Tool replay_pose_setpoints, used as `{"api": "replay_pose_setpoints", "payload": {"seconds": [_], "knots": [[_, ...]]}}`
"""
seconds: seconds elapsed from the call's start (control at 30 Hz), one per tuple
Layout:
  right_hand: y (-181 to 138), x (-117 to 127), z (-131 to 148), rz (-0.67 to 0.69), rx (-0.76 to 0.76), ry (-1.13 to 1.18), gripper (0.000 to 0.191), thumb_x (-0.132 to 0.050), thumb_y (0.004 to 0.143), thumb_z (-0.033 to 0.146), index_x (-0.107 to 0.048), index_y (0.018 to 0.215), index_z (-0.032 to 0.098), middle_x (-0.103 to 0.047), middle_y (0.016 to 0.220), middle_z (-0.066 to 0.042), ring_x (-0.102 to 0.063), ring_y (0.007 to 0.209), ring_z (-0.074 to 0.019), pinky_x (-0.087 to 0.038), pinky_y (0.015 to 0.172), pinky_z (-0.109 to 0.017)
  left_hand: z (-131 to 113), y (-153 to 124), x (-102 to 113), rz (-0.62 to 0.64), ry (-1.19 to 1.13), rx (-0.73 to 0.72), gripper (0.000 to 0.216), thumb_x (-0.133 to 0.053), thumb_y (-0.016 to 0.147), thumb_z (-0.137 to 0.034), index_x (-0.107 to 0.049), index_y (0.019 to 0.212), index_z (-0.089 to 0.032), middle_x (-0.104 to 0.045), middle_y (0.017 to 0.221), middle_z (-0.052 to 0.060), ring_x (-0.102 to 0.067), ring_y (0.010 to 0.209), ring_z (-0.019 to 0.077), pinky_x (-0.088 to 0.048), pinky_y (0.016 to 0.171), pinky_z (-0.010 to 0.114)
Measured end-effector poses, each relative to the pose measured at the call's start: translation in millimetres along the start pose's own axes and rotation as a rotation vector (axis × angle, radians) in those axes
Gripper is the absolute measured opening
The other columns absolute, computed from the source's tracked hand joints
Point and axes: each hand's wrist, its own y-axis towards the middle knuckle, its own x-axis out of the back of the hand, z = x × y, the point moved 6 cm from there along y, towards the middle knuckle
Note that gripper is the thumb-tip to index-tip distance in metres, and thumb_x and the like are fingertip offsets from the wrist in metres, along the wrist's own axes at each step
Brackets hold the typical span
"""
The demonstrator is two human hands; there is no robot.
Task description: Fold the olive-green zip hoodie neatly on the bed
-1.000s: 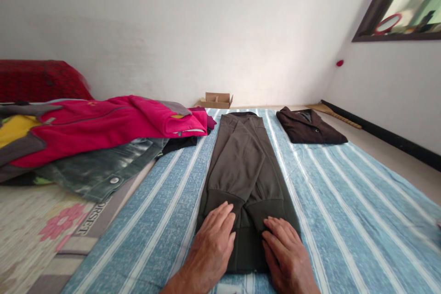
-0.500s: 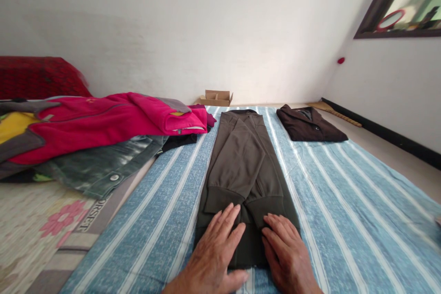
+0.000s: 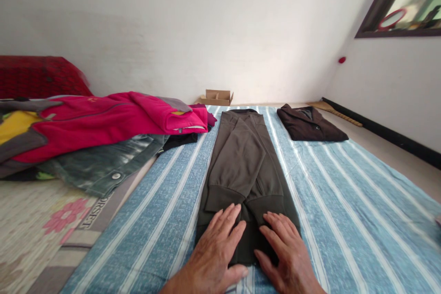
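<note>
Where the blue striped sheet (image 3: 344,202) lies spread out, one olive-brown sweatshirt (image 3: 241,161) sits lengthwise at its middle, collar far, hem near.

Sleeves: both folded inward over the body, cuffs meeting just above the hem band, which keeps the piece a narrow strip.

Left hand (image 3: 215,252): open, fingers spread, palm down on the hem band left of centre; grips nothing.

Right hand (image 3: 284,255): likewise open and flat, on the hem band right of centre, near the left. The flat press appears to hold the cloth smooth and in place.

Far right on the sheet, well apart: one dark brown jacket (image 3: 310,124), folded compact.

Left, overlapping the sheet's edge: a heap, pink jacket (image 3: 103,121) over denim garment (image 3: 99,165), resting partly on a floral mat (image 3: 34,220).

By the wall: small cardboard box (image 3: 217,97).
</note>
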Motion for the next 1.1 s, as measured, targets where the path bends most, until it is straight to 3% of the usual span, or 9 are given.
{"api": "replay_pose_setpoints", "payload": {"seconds": [0.4, 1.1], "knots": [[-2, 1, 1, 0.060, 0.043, -0.009, 0.052, -0.063, 0.077, 0.049, -0.057, 0.119, 0.018, -0.048, 0.134, -0.016, -0.045, 0.124, -0.0328, -0.040, 0.098, -0.054, -5, 1, 8, -0.083, 0.049, -0.057, 0.056, -0.066, 0.072, -0.024, -0.048, 0.124, -0.014, -0.032, 0.146, 0.021, -0.030, 0.134, 0.0341, -0.037, 0.103, 0.051], [-2, 2, 3, 0.018, 0.063, 0.003, 0.045, -0.063, 0.072, 0.031, -0.057, 0.115, 0.018, -0.050, 0.133, -0.016, -0.044, 0.126, -0.0316, -0.039, 0.100, -0.053, -2, 3, 16, -0.121, 0.036, -0.069, 0.047, -0.065, 0.077, -0.030, -0.052, 0.119, -0.016, -0.039, 0.142, 0.018, -0.037, 0.131, 0.0325, -0.040, 0.102, 0.049]]}}
